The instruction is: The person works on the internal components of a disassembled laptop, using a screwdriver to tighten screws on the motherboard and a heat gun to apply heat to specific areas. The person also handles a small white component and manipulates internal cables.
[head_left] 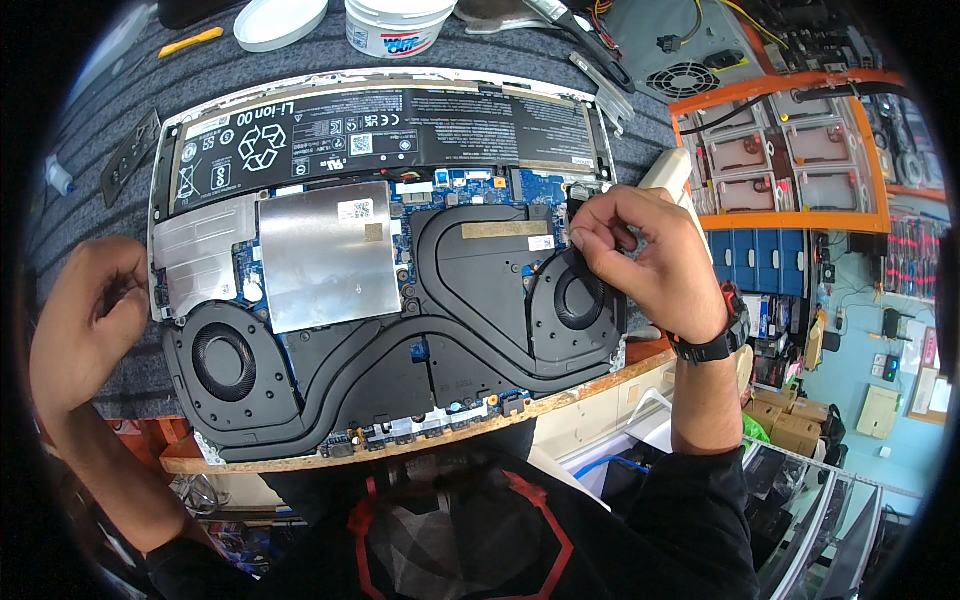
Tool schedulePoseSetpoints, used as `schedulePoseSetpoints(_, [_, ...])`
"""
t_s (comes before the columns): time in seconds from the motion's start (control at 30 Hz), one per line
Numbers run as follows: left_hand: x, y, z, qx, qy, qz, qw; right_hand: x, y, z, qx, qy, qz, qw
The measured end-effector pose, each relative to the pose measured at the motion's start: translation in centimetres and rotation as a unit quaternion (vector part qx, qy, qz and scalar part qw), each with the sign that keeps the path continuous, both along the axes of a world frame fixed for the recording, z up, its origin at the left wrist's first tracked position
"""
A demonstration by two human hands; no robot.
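Note:
An opened laptop (480, 350) lies with its inside facing up. Its long black battery (450, 130) runs along the far side, and a silver metal shield (320, 270) covers part of the blue board. Dark heat pipes link the left fan (222, 365) to the right fan (580, 300). Thumb and fingers of my right hand (655, 265) are pinched together over the laptop's right side, just above the right fan; a small dark piece shows at the fingertips, its kind unclear. My left hand (90, 325) is curled beside the left edge, its fingertips partly hidden.
Beyond the laptop are a white tub (398, 30), a round white lid (280, 22) and a yellow pry tool (190, 42). A dark flat part (132, 160) lies left on the grey mat. An orange-framed drawer rack (780, 155) stands right, below a metal power supply (680, 50).

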State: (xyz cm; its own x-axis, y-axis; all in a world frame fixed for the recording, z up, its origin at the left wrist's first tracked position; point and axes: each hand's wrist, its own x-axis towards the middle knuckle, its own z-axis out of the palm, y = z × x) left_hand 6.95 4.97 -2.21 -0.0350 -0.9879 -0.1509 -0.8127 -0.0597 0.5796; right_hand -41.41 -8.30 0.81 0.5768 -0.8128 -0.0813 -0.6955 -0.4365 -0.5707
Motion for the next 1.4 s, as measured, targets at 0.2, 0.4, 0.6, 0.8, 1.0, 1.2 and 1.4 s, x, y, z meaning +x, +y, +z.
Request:
schedulePoseSetpoints(0.2, [0.2, -0.1, 0.0, 0.005, -0.006, -0.008, 1.000, -0.1, -0.1, -0.2, -0.014, -0.012, 0.009, 1.000])
schedulePoseSetpoints(0.4, [0.0, -0.1, 0.1, 0.013, 0.013, 0.010, 1.000, -0.1, -0.3, -0.7, -0.039, -0.032, 0.028, 0.998])
schedulePoseSetpoints(0.6, [0.2, -0.1, 0.1, 0.010, 0.008, 0.001, 1.000, 0.1, -0.1, -0.3, -0.050, -0.001, 0.027, 0.998])
schedulePoseSetpoints(0.8, [-0.4, -0.2, -0.3, -0.015, 0.006, 0.046, 0.999, -1.1, 0.3, -0.5, -0.130, -0.053, 0.028, 0.990])
schedulePoseSetpoints(1.0, [-2.0, -3.3, 2.3, 0.059, 0.026, -0.056, 0.996, -3.1, 3.7, -1.7, -0.228, -0.012, 0.044, 0.973])
schedulePoseSetpoints(1.2, [-4.3, -3.1, 5.0, -0.072, 0.124, 0.022, 0.989, -3.4, 4.4, -2.6, -0.308, -0.068, 0.019, 0.949])
schedulePoseSetpoints(1.4, [-6.1, 1.8, 4.0, -0.204, 0.075, 0.074, 0.973, -3.6, 5.1, -3.2, -0.310, -0.102, 0.014, 0.945])
